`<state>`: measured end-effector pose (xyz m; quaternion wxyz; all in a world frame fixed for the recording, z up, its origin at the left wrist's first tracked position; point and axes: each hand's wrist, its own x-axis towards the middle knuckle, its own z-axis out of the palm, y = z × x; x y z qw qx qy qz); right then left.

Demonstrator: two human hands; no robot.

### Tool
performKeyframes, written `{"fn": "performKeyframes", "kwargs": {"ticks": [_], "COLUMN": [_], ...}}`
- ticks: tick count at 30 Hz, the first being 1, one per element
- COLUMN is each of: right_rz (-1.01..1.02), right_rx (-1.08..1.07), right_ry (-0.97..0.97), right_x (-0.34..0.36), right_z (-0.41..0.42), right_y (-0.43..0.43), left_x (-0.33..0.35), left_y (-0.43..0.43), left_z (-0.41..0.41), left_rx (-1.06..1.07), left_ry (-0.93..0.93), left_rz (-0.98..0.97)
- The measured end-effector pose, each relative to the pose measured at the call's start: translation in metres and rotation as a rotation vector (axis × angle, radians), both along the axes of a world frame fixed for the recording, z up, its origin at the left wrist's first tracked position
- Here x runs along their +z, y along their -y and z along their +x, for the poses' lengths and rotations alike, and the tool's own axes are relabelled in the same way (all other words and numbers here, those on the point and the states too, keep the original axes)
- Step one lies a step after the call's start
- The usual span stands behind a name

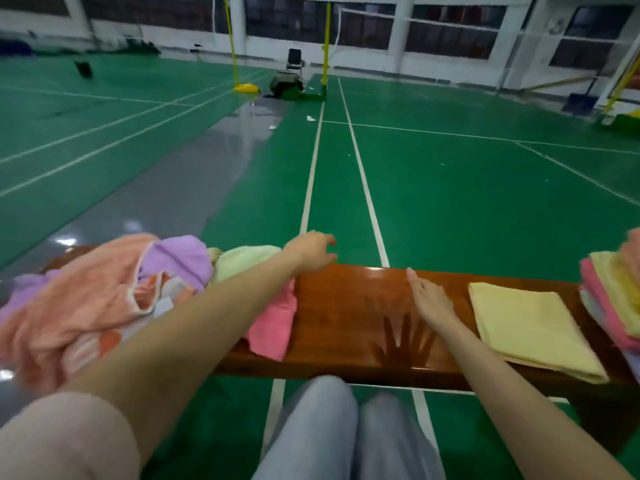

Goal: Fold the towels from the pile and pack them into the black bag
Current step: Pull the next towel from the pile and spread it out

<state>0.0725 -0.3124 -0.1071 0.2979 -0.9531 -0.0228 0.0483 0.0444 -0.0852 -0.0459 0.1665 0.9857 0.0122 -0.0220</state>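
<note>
**Between towels: one fold complete, next towel to be drawn from the pile**

**Court floor.** The green badminton court floor (450, 188) fills most of the view. No black bag can be identified with certainty; a dark object lies far off by the net post, too small to name. Packing cannot be assessed from here.

**Counter.** A glossy brown wooden counter (349, 306) runs left to right in front of the seated person. Its middle section is bare and serves as the folding area.

**Pile.** The unfolded pile (104, 292) sits on the left end of the counter: orange, purple, pale green and patterned towels heaped loosely. A pink towel (273, 323) hangs at the pile's right edge, nearest the bare section.

**Folded items.** A folded yellow towel (530, 327) lies flat on the right part of the counter. Just beside it, at the frame edge, stands a stack of folded towels (609, 299).

**Left hand.** The left hand (311, 251) reaches over the far edge of the counter, beside the pale green towel. Fingers are loosely curled and hold nothing.

**Right hand.** The right hand (429, 296) is over the bare section, fingers straight and together, empty; whether it touches the wood cannot be told.

**Step in hand (judgement).** Folding is under way, with several towels done and many left.

**Next move calls for.** Draw one towel clear of the heap without dragging its neighbours off the counter, spread it flat on the bare section, and keep it apart from the yellow towel.
</note>
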Motion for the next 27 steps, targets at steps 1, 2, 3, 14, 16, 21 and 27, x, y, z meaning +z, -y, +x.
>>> {"fn": "performKeyframes", "kwargs": {"ticks": [1,2,3,14,16,21,27], "right_rz": [0.056,0.123,0.185,0.462,0.413,0.367,0.535], "right_rx": [0.036,0.073,0.111,0.186,0.137,0.061,0.229], "right_ry": [-0.002,-0.011,-0.026,-0.234,-0.251,-0.133,-0.027], "right_x": [0.005,0.011,0.017,0.008,-0.004,-0.02,-0.001], "right_z": [-0.005,-0.011,-0.017,-0.07,-0.072,-0.079,-0.091], "right_y": [-0.022,-0.043,-0.066,-0.207,-0.205,-0.197,-0.211], "left_x": [0.004,0.007,0.01,-0.017,-0.024,-0.032,-0.021], "left_y": [-0.024,-0.047,-0.068,-0.153,-0.153,-0.153,-0.164], "left_z": [-0.014,-0.029,-0.045,-0.126,-0.124,-0.126,-0.133], "left_rx": [0.038,0.067,0.088,0.216,0.196,0.249,0.472], "left_ry": [0.021,0.036,0.051,-0.025,-0.014,-0.02,-0.028], "left_rz": [-0.031,-0.04,-0.032,-0.042,0.01,0.335,0.058]}}
